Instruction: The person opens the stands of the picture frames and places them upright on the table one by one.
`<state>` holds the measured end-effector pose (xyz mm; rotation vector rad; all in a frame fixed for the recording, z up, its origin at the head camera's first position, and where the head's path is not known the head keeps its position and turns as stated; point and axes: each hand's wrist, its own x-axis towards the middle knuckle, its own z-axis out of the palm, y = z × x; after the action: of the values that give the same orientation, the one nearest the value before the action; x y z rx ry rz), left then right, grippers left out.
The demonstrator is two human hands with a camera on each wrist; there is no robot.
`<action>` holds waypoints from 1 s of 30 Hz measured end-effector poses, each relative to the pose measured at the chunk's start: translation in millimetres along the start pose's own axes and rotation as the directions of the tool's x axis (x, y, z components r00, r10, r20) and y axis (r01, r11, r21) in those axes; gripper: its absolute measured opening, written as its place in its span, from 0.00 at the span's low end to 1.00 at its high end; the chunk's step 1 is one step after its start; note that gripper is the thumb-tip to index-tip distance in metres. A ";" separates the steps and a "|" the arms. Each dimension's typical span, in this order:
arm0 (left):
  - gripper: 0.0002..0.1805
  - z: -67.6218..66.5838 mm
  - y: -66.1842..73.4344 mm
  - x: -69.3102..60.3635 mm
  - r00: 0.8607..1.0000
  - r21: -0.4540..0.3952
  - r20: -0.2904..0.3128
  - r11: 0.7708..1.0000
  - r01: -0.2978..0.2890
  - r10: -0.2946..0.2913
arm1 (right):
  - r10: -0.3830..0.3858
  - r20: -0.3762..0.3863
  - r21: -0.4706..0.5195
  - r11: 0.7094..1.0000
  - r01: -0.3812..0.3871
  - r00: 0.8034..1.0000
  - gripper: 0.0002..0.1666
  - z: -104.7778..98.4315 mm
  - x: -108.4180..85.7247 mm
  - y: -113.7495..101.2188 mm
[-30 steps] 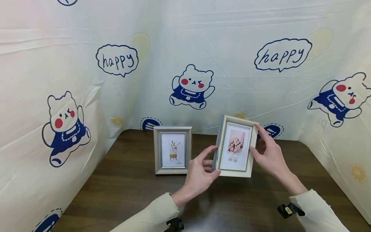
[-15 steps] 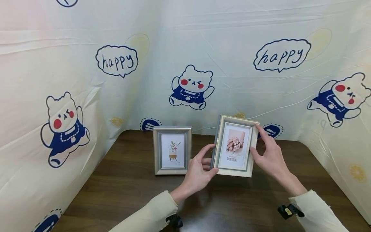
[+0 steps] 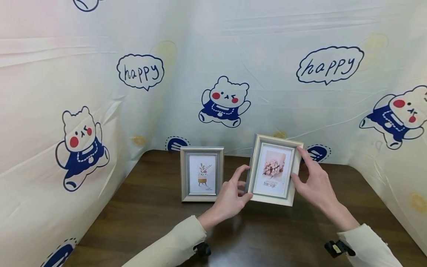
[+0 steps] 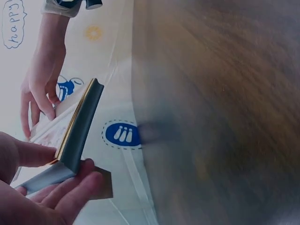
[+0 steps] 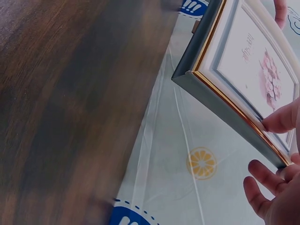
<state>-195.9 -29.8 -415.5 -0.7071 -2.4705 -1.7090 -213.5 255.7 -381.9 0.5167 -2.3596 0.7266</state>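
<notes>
A cream picture frame (image 3: 273, 170) with a pink flower print is held up, tilted a little clockwise, between both hands. My left hand (image 3: 230, 198) grips its lower left corner, thumb on the front and fingers behind. On the right, my right hand (image 3: 317, 185) pinches the side edge, its thumb on the front border and a finger at the upper corner. In the right wrist view the frame's grey side and gold trim (image 5: 229, 101) show, clear of the table. A second picture frame (image 3: 202, 147), silver with a potted plant print, stands upright to the left.
Beneath lies a dark brown wooden table (image 3: 140, 222). A pale curtain (image 3: 180, 107) printed with bears and "happy" bubbles surrounds its back and sides. A brown flap (image 4: 104, 183), probably the frame's stand, juts out behind the held frame.
The held frame has turned slightly clockwise, and its left side shows less than before. Both hands keep their hold. The head view has shifted slightly; the standing frame stays put.
</notes>
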 end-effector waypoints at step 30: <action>0.45 1.4 -13.3 19.0 0.998 0.253 -0.037 0.966 0.049 -0.041 | -0.100 -0.016 -0.153 0.984 0.097 0.995 0.56 8.0 -3.4 3.7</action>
<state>-217.9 -25.9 -422.0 -0.5963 -2.6353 -1.3672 -216.4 254.3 -390.7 0.5509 -2.3264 0.5011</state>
